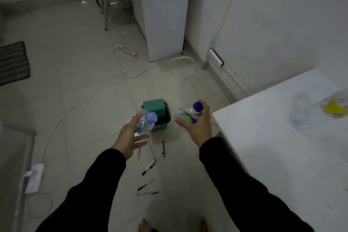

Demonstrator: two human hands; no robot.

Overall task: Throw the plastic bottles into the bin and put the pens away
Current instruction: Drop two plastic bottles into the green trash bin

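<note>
Left grip (pixel 130 133) loosely cradling a clear bottle with a pale blue cap (pixel 146 121), fingers splayed, hold slack. Right grip (pixel 195 124) closed around a labelled bottle with a dark blue cap (pixel 190 115). Both held above the small green bin (pixel 157 113) on the floor, its opening narrow and partly hidden behind the left bottle. Several pens (pixel 149 166) scattered on the tiles nearer the feet. More clear plastic (pixel 301 111) resting on the white desk (pixel 273 147) at right, still to collect. Risks, as a judgement: easy to bounce a bottle off the bin's rim and roll it among the cables (pixel 120 69); easy to tread on pens underfoot.
</note>
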